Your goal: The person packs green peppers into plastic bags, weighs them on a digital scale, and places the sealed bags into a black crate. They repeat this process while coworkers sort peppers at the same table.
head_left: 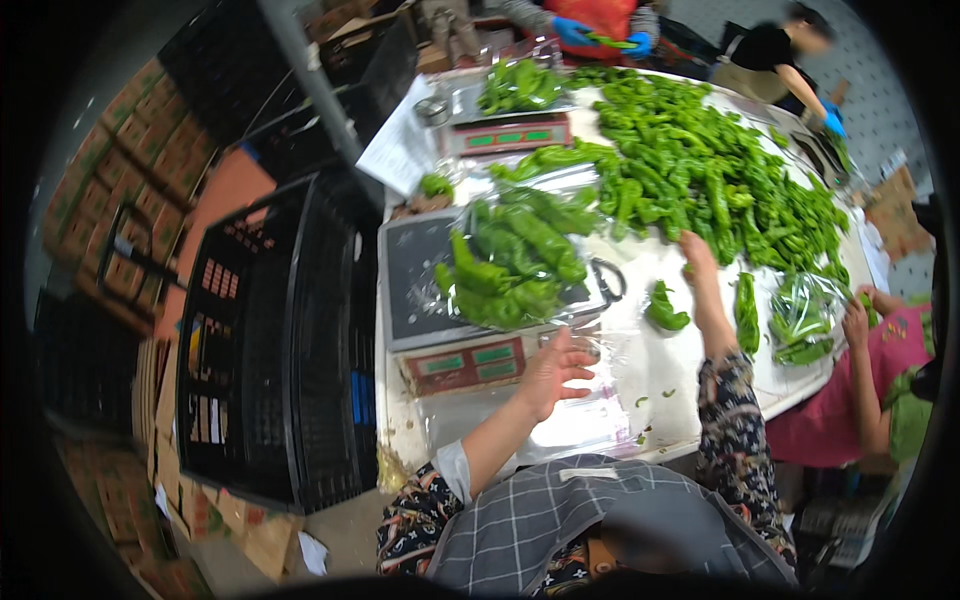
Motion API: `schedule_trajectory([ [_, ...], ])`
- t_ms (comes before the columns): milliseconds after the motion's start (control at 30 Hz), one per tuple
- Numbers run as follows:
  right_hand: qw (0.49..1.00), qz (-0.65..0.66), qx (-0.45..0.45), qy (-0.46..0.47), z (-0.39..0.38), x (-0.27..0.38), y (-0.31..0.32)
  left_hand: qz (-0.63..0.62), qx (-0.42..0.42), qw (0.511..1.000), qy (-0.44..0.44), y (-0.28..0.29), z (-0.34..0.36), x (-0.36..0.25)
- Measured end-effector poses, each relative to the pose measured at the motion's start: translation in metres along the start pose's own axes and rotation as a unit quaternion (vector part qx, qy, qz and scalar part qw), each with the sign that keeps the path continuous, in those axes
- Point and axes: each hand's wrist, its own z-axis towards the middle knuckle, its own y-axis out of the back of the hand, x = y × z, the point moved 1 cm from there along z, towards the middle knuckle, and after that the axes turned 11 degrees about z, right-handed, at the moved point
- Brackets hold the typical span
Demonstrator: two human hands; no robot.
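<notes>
My left hand (557,375) is open, fingers spread, just in front of the digital scale (412,270). On that scale rests a clear plastic bag of green peppers (515,255). My right hand (700,262) reaches to the near edge of a large pile of green peppers (725,175), its fingers curled; what is in them, if anything, is too small to make out. Loose peppers lie beside it on the white table (642,405), one curved (666,308) and one long (746,312). Black scissor handles (610,280) show beside the scale. Empty plastic bags (585,430) lie along the front edge.
Black crates (240,350) and stacked cartons (120,180) are at left, beside a metal post (310,70). A second scale (510,135) holds bagged peppers at the back. Co-workers stand at the back (600,20), back right (765,65) and right (880,370), one handling a bag (805,310).
</notes>
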Motion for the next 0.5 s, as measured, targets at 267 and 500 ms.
schedule_trajectory([
  [267,0.978,0.067,0.166,-0.106,-0.011,0.012,-0.041,-0.031,-0.074,0.992,-0.101,0.027,-0.032,-0.016],
  [500,0.936,0.095,0.21,-0.265,-0.073,0.007,-0.013,0.008,-0.14,0.984,-0.109,0.088,-0.102,0.006],
])
